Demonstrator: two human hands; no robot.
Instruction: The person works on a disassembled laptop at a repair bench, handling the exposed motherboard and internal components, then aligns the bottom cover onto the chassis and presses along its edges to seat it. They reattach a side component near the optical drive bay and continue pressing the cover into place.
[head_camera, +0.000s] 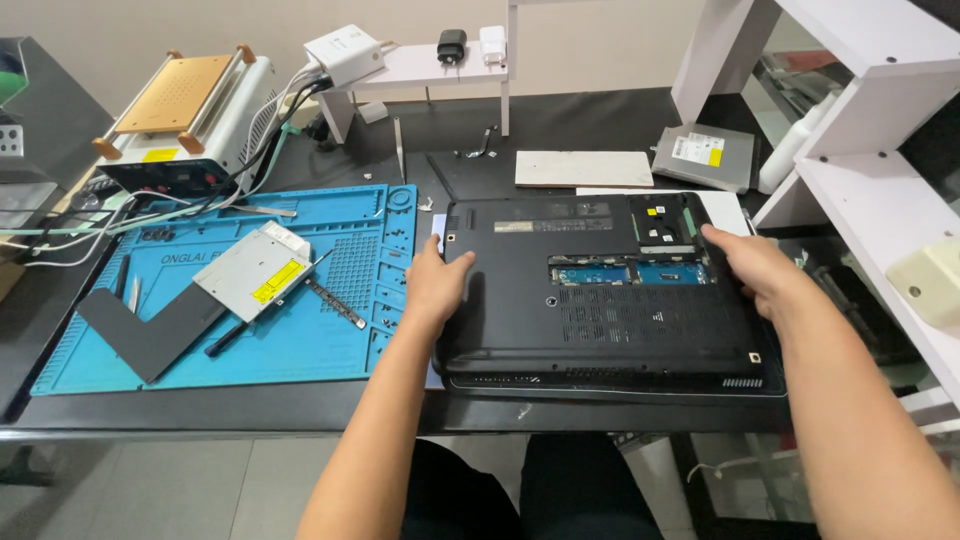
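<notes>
We've got both hands on the upturned black laptop (600, 300) at the desk's front edge: our left hand (436, 285) clasps its left side, our right hand (757, 268) grips the right edge. Beside it on the blue work mat (330, 345) lie a silver optical drive (253, 270), a screwdriver (262, 308) and a black cover panel (150, 330).

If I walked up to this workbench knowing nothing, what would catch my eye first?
Probably the black laptop lying upside down at the centre of the dark table, an open bay showing blue circuit boards, with the left hand on its left edge and the right hand on its right edge. Next, the bright blue work mat to its left, carrying a silver disc drive with a yellow label.
</notes>
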